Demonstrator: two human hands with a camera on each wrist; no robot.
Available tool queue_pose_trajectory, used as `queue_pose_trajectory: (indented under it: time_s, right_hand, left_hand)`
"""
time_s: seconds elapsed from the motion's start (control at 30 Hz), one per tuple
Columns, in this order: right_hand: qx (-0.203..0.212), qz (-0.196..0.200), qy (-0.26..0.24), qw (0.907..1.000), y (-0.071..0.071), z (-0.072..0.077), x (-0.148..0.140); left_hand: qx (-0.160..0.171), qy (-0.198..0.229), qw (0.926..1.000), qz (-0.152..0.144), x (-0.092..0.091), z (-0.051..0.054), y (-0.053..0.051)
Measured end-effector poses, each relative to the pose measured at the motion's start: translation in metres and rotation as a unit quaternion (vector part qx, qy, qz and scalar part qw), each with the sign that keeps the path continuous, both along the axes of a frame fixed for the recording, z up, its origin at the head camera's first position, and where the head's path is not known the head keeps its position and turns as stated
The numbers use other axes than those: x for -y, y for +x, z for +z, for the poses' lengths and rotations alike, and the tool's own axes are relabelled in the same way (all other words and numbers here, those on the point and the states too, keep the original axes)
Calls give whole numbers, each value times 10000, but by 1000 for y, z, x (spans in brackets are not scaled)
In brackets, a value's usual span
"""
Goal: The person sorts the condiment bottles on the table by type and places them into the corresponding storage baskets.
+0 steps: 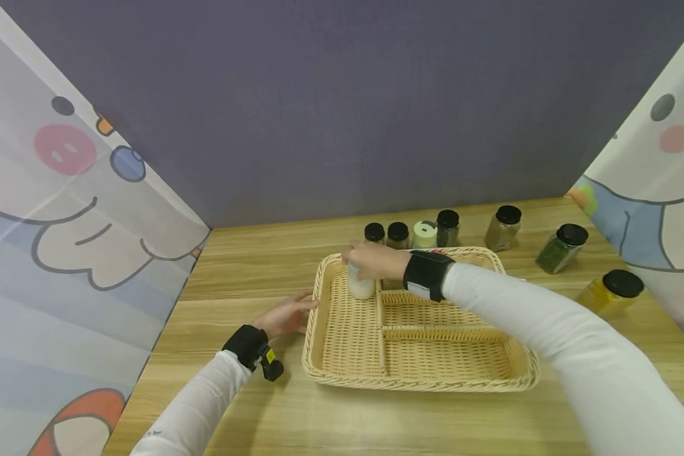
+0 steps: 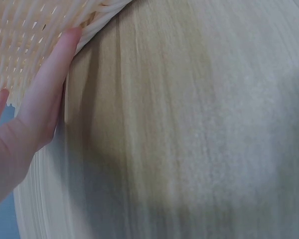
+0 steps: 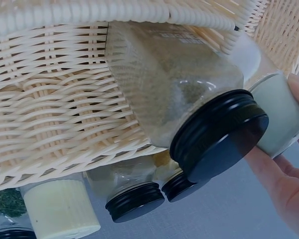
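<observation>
A divided wicker basket [image 1: 422, 383] sits on the wooden table. My left hand [image 1: 287, 315] touches its left side from outside, fingers extended along the woven wall [image 2: 20, 30]. In the basket's left compartment, at the back corner, stands a white-filled seasoning jar [image 1: 361, 289]. My right hand [image 1: 373, 259] grips this jar near its top, and the right wrist view shows my fingers around its pale green lid [image 3: 279, 117]. Beside it, across the divider, a clear spice jar with a black lid [image 3: 219, 134] leans in the basket; my right arm mostly covers it in the head view.
Behind the basket stand several black-lidded jars [image 1: 448, 229] and a jar with a cream lid [image 1: 424, 234]. To the right are a brownish spice jar [image 1: 503, 229], a green herb jar [image 1: 561, 249] and a yellow jar [image 1: 610, 294]. A dark wall [image 1: 376, 114] rises behind the table.
</observation>
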State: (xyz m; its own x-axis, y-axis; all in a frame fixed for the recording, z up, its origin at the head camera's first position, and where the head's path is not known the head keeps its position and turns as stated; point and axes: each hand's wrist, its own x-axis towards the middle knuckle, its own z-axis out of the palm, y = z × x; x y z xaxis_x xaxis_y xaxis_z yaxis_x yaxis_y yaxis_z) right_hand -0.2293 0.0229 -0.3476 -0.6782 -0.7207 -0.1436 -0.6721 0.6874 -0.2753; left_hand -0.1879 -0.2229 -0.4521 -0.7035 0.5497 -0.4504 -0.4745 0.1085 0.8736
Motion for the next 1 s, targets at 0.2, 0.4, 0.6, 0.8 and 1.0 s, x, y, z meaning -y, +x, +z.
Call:
queue_pose_trajectory:
  time_s: [0.2,0.4,0.6,0.8,1.0]
  right_hand:
    - [-121,105,16,9999,-1,-1,-1]
    - [-138,100,122,9998,-2,-2,-3]
    - [-111,179,103,9997,-2,-1,-5]
    - [-90,182,3,9998,1,2,-9]
    - [127,101,-267,9995,3,6,-15]
  left_hand:
    - [10,-4,10000,3,1,1,0]
    - [-69,36,9999,-113,1,0,-1]
    - [-99,28,9999,-136,2,-2,-2]
    - [-130,15,9998,-148,3,-3,-2]
    - [-108,19,9999,-116,3,-4,-2]
